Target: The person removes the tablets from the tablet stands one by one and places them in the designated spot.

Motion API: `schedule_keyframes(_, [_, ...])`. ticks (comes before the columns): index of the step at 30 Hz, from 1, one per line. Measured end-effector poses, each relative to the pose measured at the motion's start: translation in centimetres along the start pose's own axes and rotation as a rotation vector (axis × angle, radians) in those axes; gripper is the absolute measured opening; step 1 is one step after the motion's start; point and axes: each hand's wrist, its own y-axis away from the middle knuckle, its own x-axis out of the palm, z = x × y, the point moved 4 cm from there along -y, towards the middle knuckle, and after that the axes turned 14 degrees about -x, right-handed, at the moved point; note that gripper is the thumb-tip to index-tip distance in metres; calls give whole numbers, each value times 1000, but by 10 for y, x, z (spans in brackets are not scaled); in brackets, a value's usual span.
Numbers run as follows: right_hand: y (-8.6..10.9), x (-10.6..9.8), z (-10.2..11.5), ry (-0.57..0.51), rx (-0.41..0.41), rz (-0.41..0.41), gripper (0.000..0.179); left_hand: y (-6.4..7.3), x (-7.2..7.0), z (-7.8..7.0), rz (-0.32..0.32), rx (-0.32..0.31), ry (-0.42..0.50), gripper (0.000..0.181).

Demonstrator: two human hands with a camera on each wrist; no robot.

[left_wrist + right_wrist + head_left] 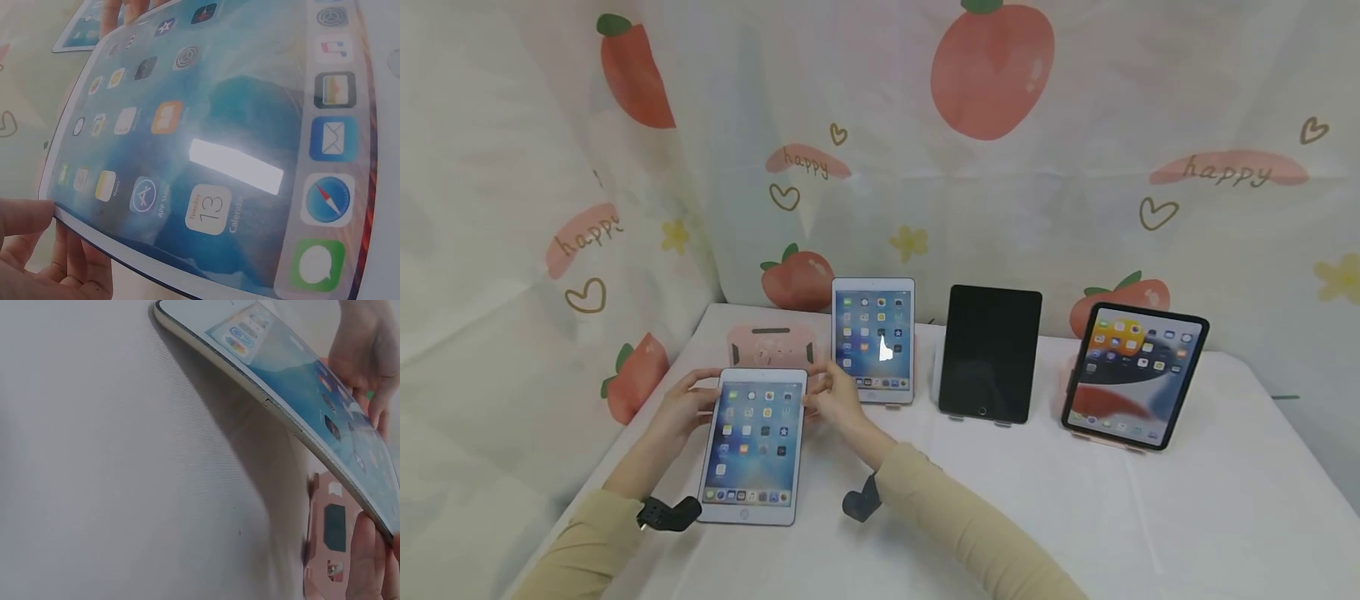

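A white-framed tablet [752,446] showing rows of app icons is held between both hands, its screen facing up and its top end lifted off the table. My left hand [681,410] grips the upper left edge, thumb on the front rim and fingers behind. On the opposite side, my right hand [838,402] pinches the upper right edge; its fingers [369,556] show beneath the tablet in the right wrist view. Just behind the tablet's top stands a pink tablet stand [771,340] with dark pads, partly hidden by the tablet.
Right of the pink stand, a second white tablet [874,333] leans upright on a stand. Farther right stand a black tablet [990,354] with a dark screen and a black-framed tablet [1135,375] with a lit screen. A white cloth covers the table [1000,492]; a fruit-print curtain [880,167] hangs behind.
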Motion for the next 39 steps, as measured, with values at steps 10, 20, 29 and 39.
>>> schedule_keyframes(10, [3,5,-14,17,30,46,42,-2,0,10,4,-55,-39,41])
schedule_keyframes(20, [8,8,-20,28,81,57,40,-7,0,18,-20,-102,-142,40])
schedule_keyframes(29, [12,9,-24,45,109,93,41,-11,2,20,-51,-175,-210,43])
schedule_keyframes(39, [19,11,-25,-21,186,94,40,-8,3,22,-14,-184,-192,58])
